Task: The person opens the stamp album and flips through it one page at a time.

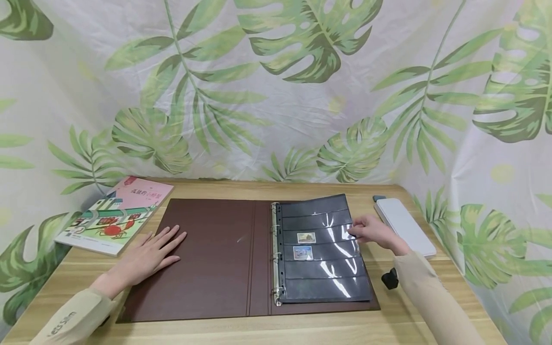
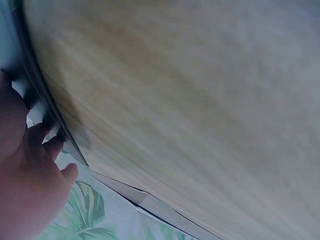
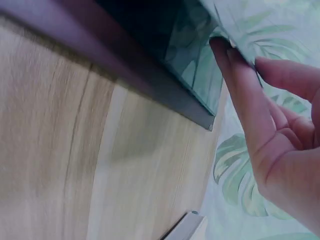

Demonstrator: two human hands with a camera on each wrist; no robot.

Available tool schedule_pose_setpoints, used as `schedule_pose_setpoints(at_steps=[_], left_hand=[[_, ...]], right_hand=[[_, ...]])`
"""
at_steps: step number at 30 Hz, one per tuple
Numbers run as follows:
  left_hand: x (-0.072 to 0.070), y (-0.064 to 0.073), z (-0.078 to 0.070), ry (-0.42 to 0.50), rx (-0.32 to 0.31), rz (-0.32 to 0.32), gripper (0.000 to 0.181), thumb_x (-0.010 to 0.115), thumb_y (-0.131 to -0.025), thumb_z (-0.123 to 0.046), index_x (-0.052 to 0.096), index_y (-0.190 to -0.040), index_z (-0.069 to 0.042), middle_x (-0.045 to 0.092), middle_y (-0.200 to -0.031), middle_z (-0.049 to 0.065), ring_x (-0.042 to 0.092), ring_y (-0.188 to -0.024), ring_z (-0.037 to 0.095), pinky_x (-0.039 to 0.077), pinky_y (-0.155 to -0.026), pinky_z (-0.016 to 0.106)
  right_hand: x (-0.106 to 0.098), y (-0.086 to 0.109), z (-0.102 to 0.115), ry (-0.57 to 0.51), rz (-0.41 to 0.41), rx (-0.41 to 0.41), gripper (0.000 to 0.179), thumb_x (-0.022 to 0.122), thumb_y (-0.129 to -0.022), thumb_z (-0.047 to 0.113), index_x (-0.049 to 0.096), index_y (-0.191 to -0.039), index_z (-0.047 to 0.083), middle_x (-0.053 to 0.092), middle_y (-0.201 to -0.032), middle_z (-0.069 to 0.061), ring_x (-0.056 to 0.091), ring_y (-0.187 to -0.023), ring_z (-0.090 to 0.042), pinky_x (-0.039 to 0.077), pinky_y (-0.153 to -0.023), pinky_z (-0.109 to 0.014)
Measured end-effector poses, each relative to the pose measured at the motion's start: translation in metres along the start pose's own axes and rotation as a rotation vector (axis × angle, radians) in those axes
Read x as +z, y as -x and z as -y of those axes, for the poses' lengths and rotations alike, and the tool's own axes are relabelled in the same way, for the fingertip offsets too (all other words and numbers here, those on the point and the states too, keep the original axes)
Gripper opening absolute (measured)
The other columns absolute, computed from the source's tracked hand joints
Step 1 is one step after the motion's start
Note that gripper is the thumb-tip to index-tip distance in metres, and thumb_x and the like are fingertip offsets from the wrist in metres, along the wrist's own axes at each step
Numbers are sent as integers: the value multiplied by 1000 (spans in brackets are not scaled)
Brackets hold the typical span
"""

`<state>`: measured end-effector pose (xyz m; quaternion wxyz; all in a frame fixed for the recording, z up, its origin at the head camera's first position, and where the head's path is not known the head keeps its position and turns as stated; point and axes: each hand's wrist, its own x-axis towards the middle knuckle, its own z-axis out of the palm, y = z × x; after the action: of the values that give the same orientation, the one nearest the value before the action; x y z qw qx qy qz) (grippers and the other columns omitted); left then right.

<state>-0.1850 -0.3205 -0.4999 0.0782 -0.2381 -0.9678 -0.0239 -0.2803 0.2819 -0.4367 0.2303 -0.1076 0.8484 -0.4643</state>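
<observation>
A brown ring binder (image 1: 207,258) lies open on the table, its metal rings (image 1: 276,254) running along the right half. Black stamp pages (image 1: 323,290) with clear pocket strips are held in the rings. Two stamps, one yellowish (image 1: 306,237) and one blue (image 1: 303,253), sit in pockets of the top page. My right hand (image 1: 374,232) pinches that page's right edge between thumb and fingers; in the right wrist view the page edge is lifted above the binder. With fingers spread, my left hand (image 1: 144,256) rests on the left cover.
A children's book (image 1: 114,215) with a red crab on its cover lies at the back left. On the right is a white case (image 1: 406,226) with a dark grey object (image 1: 379,197) behind it. A small black object (image 1: 390,279) appears under the right wrist. A leaf-patterned curtain (image 1: 293,110) surrounds the table.
</observation>
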Motion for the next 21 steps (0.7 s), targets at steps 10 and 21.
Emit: schedule_pose_setpoints(at_steps=[10, 21], left_hand=[[1, 0, 2, 6, -4, 24, 65, 58, -96, -49, 43, -152, -18, 44, -155, 16, 48, -137, 40, 36, -105, 61], [-1, -1, 0, -13, -3, 17, 65, 58, -96, -50, 45, -150, -17, 45, -154, 16, 49, -137, 39, 36, -106, 61]], right_hand=[[-12, 11, 24, -80, -26, -7, 21, 58, -99, 14, 50, -80, 9, 43, -64, 14, 44, -60, 0, 54, -66, -20], [-20, 17, 66, -182, -42, -76, 45, 54, -102, 17, 50, -130, -18, 74, -90, 11, 72, -84, -2, 59, -77, -21]])
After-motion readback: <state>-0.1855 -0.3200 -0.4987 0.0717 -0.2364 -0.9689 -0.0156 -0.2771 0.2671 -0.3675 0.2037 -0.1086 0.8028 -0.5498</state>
